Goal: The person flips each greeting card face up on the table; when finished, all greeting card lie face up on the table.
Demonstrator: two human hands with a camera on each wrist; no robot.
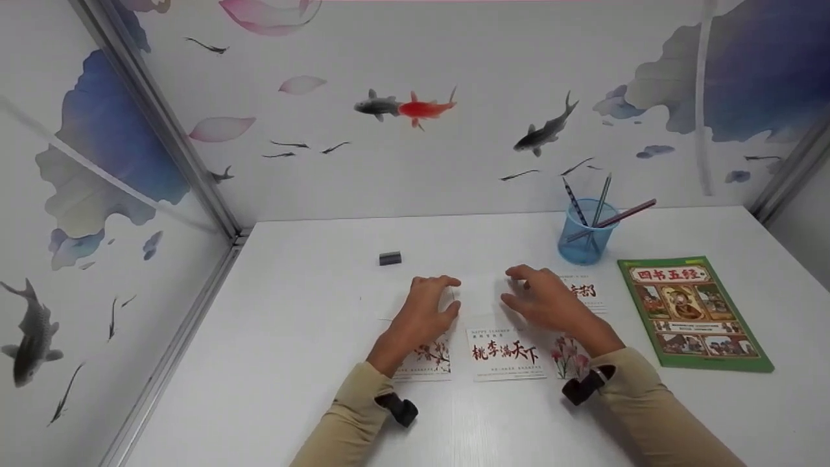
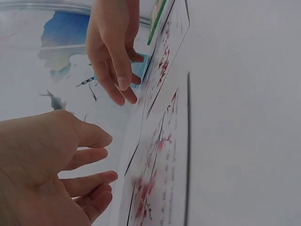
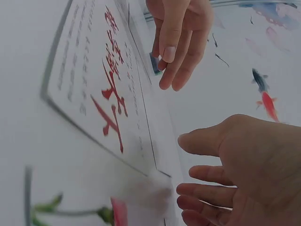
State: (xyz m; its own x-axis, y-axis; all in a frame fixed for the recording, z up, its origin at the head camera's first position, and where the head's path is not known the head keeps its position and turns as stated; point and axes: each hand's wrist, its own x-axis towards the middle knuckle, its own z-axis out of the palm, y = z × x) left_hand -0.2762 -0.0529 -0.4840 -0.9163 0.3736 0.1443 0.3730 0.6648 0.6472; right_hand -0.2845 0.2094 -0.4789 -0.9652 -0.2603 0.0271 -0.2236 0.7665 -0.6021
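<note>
We're hovering left hand (image 1: 421,312) and right hand (image 1: 550,305) over the cards (image 1: 509,355), well in from the back edge of the table (image 1: 292,285), fingers loosely parted, gripping nothing, cards lying flat, seemingly turned so print's facing us.

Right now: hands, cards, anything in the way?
Left hand and right hand open, holding nothing, near the cards. Cards flat on table, some partly hidden by hands. Eraser beyond, cup and book off right; none looks in the way.
</note>
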